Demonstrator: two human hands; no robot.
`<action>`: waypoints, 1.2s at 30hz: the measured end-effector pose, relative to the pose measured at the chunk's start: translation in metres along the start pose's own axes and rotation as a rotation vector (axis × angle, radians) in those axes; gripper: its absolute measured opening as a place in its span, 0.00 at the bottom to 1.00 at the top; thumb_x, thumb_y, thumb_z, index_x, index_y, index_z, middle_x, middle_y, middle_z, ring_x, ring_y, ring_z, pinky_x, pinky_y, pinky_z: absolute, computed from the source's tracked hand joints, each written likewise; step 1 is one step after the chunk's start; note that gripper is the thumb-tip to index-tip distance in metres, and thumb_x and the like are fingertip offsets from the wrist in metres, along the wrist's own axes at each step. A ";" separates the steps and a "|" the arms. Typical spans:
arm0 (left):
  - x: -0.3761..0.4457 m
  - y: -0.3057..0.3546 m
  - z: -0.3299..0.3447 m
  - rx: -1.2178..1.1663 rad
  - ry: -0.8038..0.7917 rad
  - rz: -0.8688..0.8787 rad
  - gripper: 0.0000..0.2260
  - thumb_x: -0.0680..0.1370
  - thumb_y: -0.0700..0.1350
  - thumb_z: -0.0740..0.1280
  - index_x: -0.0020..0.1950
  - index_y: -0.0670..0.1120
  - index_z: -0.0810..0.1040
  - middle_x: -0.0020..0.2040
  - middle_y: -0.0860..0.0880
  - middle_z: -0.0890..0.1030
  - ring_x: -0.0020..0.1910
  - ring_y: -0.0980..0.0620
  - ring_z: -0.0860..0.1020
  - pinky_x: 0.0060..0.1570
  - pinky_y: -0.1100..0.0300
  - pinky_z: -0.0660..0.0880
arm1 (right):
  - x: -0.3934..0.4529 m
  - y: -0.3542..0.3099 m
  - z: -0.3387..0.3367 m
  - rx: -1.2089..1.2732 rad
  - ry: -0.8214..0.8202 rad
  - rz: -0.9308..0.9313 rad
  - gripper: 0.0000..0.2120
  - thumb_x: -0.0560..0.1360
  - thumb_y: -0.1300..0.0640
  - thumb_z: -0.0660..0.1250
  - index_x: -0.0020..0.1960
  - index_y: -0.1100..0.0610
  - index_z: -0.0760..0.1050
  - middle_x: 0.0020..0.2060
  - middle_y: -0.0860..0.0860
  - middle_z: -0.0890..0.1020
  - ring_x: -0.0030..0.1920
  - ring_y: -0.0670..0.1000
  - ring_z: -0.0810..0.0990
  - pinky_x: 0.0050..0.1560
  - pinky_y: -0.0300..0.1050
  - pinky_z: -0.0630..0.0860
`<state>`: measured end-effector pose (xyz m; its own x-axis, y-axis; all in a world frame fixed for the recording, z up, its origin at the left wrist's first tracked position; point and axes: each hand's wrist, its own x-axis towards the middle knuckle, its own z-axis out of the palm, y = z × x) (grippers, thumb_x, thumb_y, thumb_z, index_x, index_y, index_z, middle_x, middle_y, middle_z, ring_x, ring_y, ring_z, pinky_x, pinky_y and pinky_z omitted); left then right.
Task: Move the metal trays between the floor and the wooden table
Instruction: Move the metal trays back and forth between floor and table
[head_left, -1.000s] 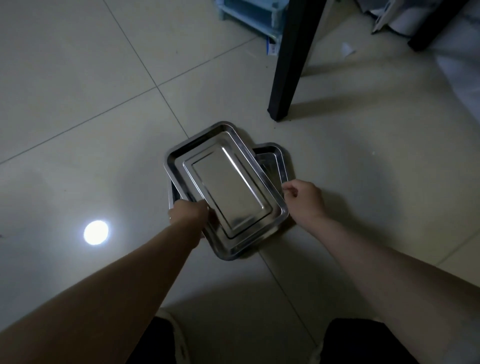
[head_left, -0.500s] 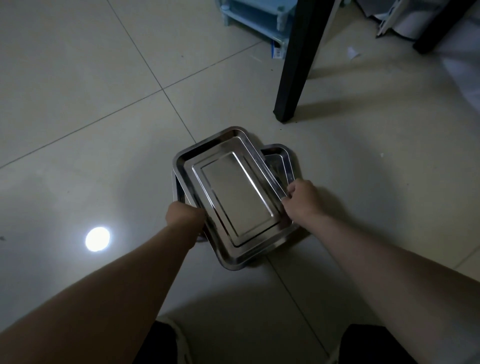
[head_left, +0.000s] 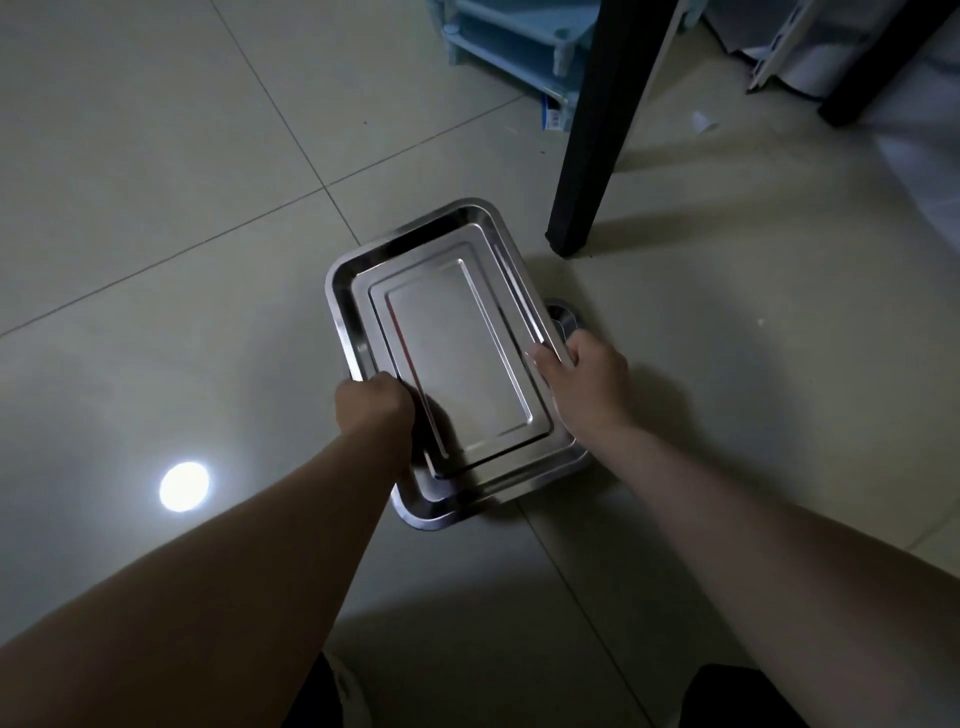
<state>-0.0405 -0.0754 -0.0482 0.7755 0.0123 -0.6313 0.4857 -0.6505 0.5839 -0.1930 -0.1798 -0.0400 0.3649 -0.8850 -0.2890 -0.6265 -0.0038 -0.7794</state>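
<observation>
A shiny rectangular metal tray (head_left: 457, 358) lies uppermost on a small stack of trays on the tiled floor. A lower tray (head_left: 563, 314) peeks out at the stack's right side and along its near edge. My left hand (head_left: 371, 402) is closed over the top tray's left rim. My right hand (head_left: 584, 379) grips the right rim, thumb lying on top. The wooden table's top is out of view.
A black table leg (head_left: 592, 140) stands on the floor just beyond the trays to the right. A light blue plastic rack (head_left: 519, 41) sits behind it. White items (head_left: 810, 57) lie at the top right. A bright light reflection (head_left: 184, 486) shines on the floor to the left.
My right hand moved in from beside the stack and closed on the top tray's right rim. The top tray has turned and slid over the lower one, covering more of it.
</observation>
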 end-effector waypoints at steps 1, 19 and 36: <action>0.000 0.003 0.001 -0.015 -0.002 0.001 0.16 0.80 0.42 0.58 0.64 0.36 0.74 0.59 0.37 0.79 0.54 0.38 0.78 0.50 0.52 0.75 | 0.002 0.000 -0.001 -0.020 0.009 -0.009 0.20 0.76 0.52 0.69 0.33 0.55 0.61 0.29 0.52 0.65 0.30 0.49 0.60 0.31 0.43 0.60; -0.174 0.125 -0.164 0.075 -0.107 -0.081 0.08 0.79 0.41 0.60 0.52 0.37 0.75 0.45 0.38 0.77 0.44 0.41 0.77 0.43 0.53 0.73 | -0.111 -0.176 -0.138 -0.002 -0.012 0.041 0.15 0.76 0.49 0.69 0.34 0.52 0.69 0.27 0.49 0.72 0.29 0.51 0.69 0.33 0.47 0.68; -0.403 0.344 -0.356 0.017 -0.212 0.037 0.08 0.75 0.46 0.64 0.43 0.41 0.75 0.48 0.34 0.80 0.52 0.31 0.80 0.51 0.32 0.77 | -0.248 -0.451 -0.329 0.065 0.183 -0.137 0.23 0.79 0.49 0.65 0.32 0.60 0.62 0.24 0.57 0.69 0.29 0.61 0.68 0.30 0.53 0.67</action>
<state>-0.0422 -0.0334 0.5891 0.6893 -0.1709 -0.7040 0.4502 -0.6603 0.6011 -0.2278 -0.1116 0.5664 0.3087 -0.9481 -0.0764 -0.5316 -0.1054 -0.8404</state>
